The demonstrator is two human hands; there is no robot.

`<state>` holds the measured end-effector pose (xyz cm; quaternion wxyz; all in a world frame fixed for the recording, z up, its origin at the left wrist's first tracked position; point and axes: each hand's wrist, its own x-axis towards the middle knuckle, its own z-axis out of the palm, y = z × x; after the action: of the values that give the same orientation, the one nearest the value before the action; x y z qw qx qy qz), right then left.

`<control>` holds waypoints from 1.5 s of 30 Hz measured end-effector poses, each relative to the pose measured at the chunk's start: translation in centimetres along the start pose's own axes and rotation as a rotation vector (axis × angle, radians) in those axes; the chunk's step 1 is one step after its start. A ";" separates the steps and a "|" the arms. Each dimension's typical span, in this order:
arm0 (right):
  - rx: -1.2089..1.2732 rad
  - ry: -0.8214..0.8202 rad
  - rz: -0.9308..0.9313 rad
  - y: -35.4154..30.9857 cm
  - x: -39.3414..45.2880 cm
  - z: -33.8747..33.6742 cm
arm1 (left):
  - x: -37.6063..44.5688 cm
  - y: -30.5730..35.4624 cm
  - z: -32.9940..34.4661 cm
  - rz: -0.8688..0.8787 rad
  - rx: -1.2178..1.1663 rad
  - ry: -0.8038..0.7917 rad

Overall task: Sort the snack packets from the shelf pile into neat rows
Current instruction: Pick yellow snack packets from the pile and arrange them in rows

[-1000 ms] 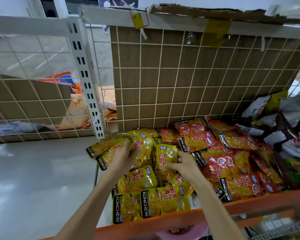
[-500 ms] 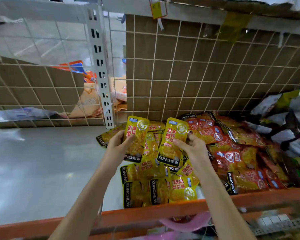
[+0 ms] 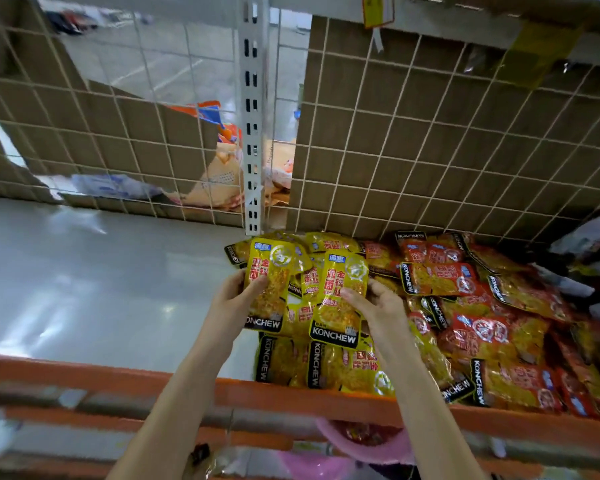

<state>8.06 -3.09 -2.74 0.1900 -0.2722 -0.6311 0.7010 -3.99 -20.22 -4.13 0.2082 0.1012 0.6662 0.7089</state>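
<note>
Grey shelf (image 3: 101,289) waits: left hand (image 3: 231,299) and right hand (image 3: 383,311) each pinch one shiny yellow snack packet (image 3: 269,285), (image 3: 342,299); best lay them straight, edges touching.

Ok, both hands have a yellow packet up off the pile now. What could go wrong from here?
1. The left hand and right hand each pinch a glossy yellow packet by one side only, so either might slip and drop back into the pile.
2. The yellow packets at the front lie against the orange shelf lip; a nudge could tip one over.
3. The red packets overlap the yellow ones, so the rows could get mixed.
</note>
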 end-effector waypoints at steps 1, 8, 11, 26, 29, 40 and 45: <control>-0.007 -0.030 -0.007 -0.1 0.2 0.3 | -0.5 0.0 -0.2 -0.006 -0.014 0.042; -0.009 -0.345 0.003 0.7 0.9 5.8 | -5.0 0.3 -5.0 0.071 -0.048 0.340; -0.028 -0.491 0.011 1.6 0.2 9.4 | -7.8 0.0 -7.8 0.092 -0.055 0.518; -0.026 -0.963 0.115 4.6 -9.6 31.8 | -20.8 -0.5 -26.3 0.140 -0.113 1.041; -0.050 -1.012 0.072 5.0 -12.4 36.4 | -22.9 0.3 -30.9 0.162 -0.080 1.083; -0.081 -1.007 0.028 7.1 -19.0 49.6 | -27.7 -0.4 -45.1 0.088 -0.090 1.095; -0.067 -1.000 0.024 6.9 -18.9 53.1 | -26.3 0.2 -48.9 0.105 -0.092 1.063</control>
<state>-9.71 -57.04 -3.91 -0.1528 0.0838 -0.6639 0.7273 -1.08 -75.66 -4.87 -0.1893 -0.2479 0.6420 0.7004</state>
